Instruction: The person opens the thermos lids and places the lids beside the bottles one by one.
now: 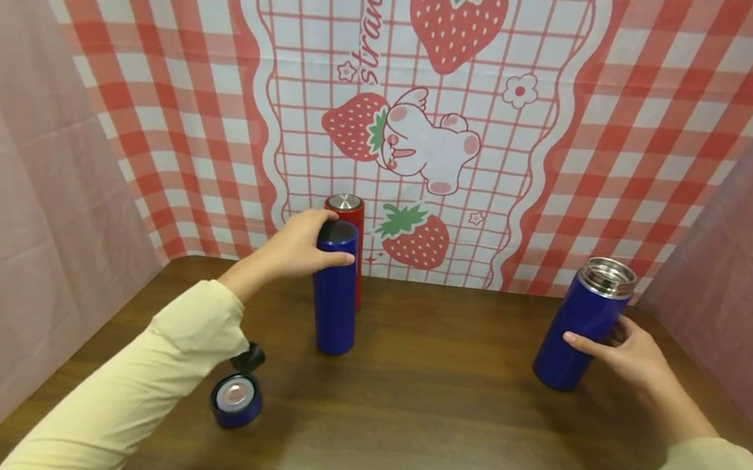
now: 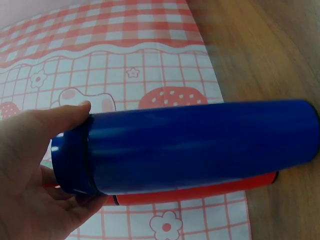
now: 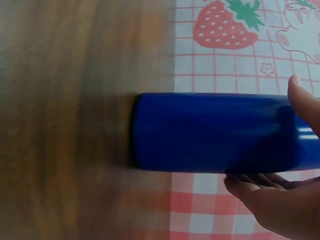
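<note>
My left hand (image 1: 299, 246) grips a slim blue thermos (image 1: 335, 300) around its dark-topped lid, thumb on the near side and fingers behind. In the left wrist view, that hand's thumb and fingers close around the blue lid (image 2: 72, 162). Directly behind this bottle stands a red thermos (image 1: 359, 279) with a shiny metal top, partly covered by it. At the right, my right hand (image 1: 633, 354) holds a wider blue thermos (image 1: 568, 339) around its body. Its bare steel mouth (image 1: 609, 276) is uncovered, and the bottle leans slightly to the right in the head view.
A round blue and black lid (image 1: 236, 402) lies on the brown wooden table (image 1: 413, 415), near the left forearm, its pale inner side facing up. A strawberry-print checked cloth (image 1: 187, 131) hangs behind the table. Pink cloth (image 1: 40, 154) hangs at both sides.
</note>
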Tool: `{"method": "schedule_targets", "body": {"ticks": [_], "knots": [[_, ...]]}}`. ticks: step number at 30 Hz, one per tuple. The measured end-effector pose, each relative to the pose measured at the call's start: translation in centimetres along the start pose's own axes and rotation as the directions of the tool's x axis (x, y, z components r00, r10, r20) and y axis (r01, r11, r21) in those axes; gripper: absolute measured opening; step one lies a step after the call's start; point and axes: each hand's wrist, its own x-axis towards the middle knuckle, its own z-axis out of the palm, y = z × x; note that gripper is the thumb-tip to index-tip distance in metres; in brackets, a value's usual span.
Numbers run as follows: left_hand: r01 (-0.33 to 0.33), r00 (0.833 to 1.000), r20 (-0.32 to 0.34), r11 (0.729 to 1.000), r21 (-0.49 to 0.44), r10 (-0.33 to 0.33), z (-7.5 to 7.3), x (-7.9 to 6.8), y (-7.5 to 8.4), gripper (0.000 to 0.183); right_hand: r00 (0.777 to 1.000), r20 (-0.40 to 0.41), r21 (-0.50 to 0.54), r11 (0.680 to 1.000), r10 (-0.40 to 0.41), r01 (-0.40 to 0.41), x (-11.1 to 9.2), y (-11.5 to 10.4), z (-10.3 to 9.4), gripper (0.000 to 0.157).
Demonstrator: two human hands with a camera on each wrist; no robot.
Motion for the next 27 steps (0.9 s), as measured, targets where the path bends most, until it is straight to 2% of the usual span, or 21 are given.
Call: {"method": "schedule_targets", "body": {"ticks": [5, 13, 18, 22, 27], "knots": [[-0.001, 1.0, -0.009, 1.0, 0.002, 0.001, -0.2, -0.2, 0.3, 0.078, 0.997, 0.082, -0.07, 0.998, 0.002, 0.004, -0.4, 1.0, 0.5, 0.099], [-0.069, 0.997, -0.026, 0.997, 0.026, 0.07, 0.1, -1.3, 1.3, 0.077, 0.993, 0.099, -0.197, 0.98, 0.057, -0.037, -1.3, 1.7, 0.6, 0.094], [-0.102, 0.994, -0.026, 0.995, 0.02, 0.103, 0.3, -1.8, 1.8, 0.076, 0.982, 0.152, -0.224, 0.972, 0.108, -0.073, -1.8, 2.0, 0.7, 0.092], [-0.117, 0.993, -0.009, 0.993, 0.001, 0.117, 0.4, -2.4, 2.3, 0.074, 0.966, 0.226, -0.159, 0.983, 0.124, -0.089, -2.5, 1.8, 1.0, 0.083], [-0.15, 0.989, 0.009, 0.988, -0.036, 0.15, 0.3, -3.0, 3.1, 0.072, 0.951, 0.293, -0.063, 0.994, 0.1, -0.085, -2.8, 1.0, 1.7, 0.073]]}}
